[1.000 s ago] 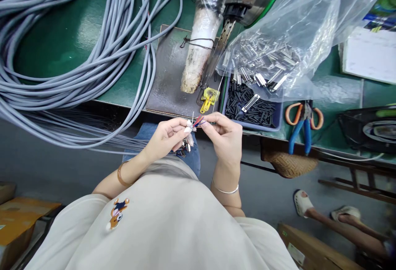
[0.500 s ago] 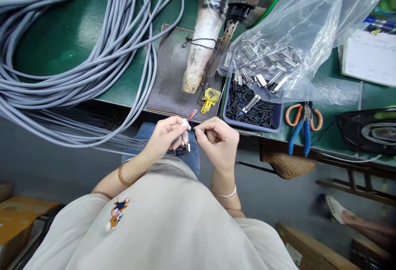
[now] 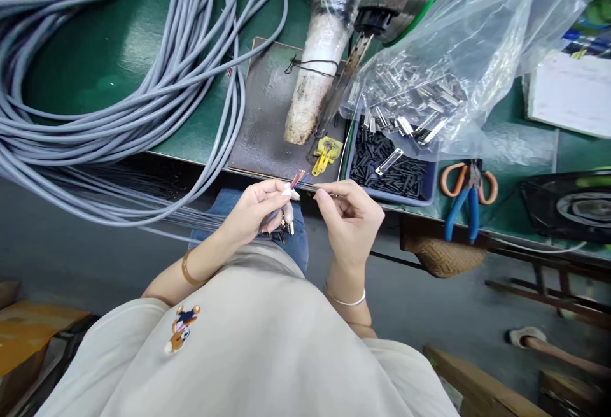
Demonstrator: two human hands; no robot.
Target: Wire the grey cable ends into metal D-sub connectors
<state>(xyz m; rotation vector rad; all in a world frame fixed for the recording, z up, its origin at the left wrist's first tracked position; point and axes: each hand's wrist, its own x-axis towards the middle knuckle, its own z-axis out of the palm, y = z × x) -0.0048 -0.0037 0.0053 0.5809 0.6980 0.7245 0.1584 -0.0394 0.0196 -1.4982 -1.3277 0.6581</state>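
Note:
My left hand [image 3: 255, 212] is closed around a cable end, most of which its fingers hide. Coloured wires [image 3: 298, 179], red and blue among them, fan out above its fingertips. White coverings wrap the tips of this hand's thumb and a finger. To the right, apart from the wires, my right hand [image 3: 352, 223] is pinched at thumb and forefinger; whatever lies between them is too small to make out. Below my left hand, several metal-ended connectors [image 3: 286, 231] show over my lap.
Grey cable coils [image 3: 157, 98] cover the bench's left. A soldering iron [image 3: 351, 60] and a wrapped white rod [image 3: 310, 73] point toward me. A blue tray [image 3: 382, 194] of black tubes sits under a plastic bag [image 3: 477, 60] of connectors. Cutters [image 3: 470, 194] lie right. A person's foot [image 3: 527, 335] shows behind.
My right hand has moved a little to the right, away from the wires. My left hand stays nearly in place, still gripping the cable. The other person's foot has shifted.

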